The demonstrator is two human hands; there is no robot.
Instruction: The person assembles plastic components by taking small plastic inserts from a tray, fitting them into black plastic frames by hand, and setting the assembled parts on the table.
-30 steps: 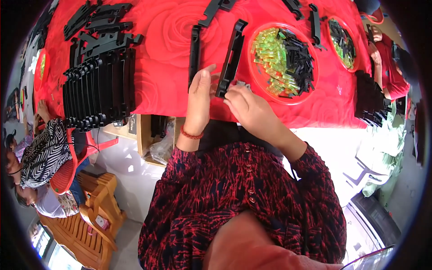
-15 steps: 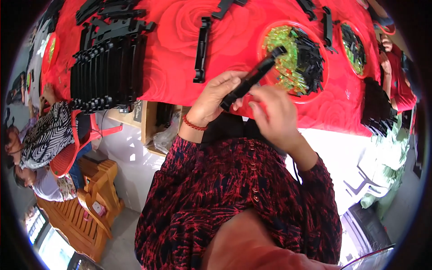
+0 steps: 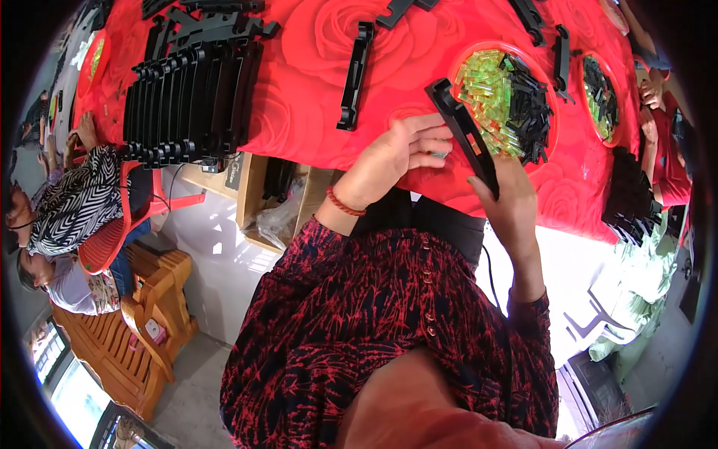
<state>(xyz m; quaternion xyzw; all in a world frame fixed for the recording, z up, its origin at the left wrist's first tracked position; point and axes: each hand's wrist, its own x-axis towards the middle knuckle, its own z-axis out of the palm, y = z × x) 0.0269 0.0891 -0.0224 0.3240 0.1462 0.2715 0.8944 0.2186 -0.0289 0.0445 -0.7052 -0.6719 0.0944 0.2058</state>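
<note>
My right hand (image 3: 514, 200) grips the lower end of a long black plastic piece (image 3: 465, 129) with notched ends. The piece slants up and left over the red tablecloth. My left hand (image 3: 393, 159), with a red bead bracelet at the wrist, is open beside it, fingers stretched toward the piece. Just behind the right hand sits a red basin (image 3: 555, 123). In it lie small translucent yellow-green pieces (image 3: 485, 93) on the left and small black strips (image 3: 529, 112) on the right. Another long black piece (image 3: 356, 78) lies on the cloth beyond my left hand.
A row of stacked long black pieces (image 3: 183, 105) fills the table's left side. A second red basin (image 3: 615, 97) is at the right, near another person's hands (image 3: 651, 112). People sit at the left by a red chair (image 3: 112, 238). An open wooden compartment (image 3: 250, 198) is below the table.
The black piece has passed from my left hand to my right and now leans the other way. My left hand has opened. The view has shifted slightly.
</note>
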